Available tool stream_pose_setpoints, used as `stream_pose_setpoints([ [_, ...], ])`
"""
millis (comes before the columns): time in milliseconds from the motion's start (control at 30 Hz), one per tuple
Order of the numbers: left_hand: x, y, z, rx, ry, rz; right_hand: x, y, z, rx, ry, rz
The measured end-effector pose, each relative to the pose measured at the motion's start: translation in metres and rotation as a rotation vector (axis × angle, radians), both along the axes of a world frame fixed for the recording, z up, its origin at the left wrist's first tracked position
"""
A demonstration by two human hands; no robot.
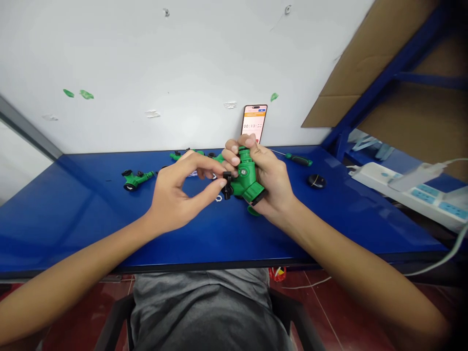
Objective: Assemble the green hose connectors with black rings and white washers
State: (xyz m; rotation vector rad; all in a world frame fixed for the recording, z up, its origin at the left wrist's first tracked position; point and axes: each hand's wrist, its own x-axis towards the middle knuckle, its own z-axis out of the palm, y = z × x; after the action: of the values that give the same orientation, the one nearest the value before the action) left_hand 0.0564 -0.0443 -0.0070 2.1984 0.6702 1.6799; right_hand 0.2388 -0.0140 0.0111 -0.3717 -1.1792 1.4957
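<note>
My right hand (265, 178) is wrapped round a green plastic hose splitter valve (246, 178), held just above the blue table (91, 219). My left hand (179, 192) pinches a small black knob (227, 185) on the valve's left side between thumb and forefinger. A small white ring (219, 198) lies on the table just under the knob.
Another green valve with black ends (136, 179) lies at the left, more green and black parts (183, 155) behind my hands. A phone (254, 123) leans on the white wall, a green-handled screwdriver (298, 159) and a black cap (316, 181) at right. A power strip (409, 187) sits far right.
</note>
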Motion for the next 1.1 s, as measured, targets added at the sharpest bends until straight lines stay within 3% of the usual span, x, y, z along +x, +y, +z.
stream_pose_setpoints([
  [433,0.004,-0.009,0.001,-0.084,-0.058,-0.076,0.0,0.001,0.001,0.011,-0.03,0.019],
  [1100,-0.002,0.007,0.001,0.045,0.042,-0.019,-0.007,0.004,-0.013,0.039,-0.049,-0.128],
])
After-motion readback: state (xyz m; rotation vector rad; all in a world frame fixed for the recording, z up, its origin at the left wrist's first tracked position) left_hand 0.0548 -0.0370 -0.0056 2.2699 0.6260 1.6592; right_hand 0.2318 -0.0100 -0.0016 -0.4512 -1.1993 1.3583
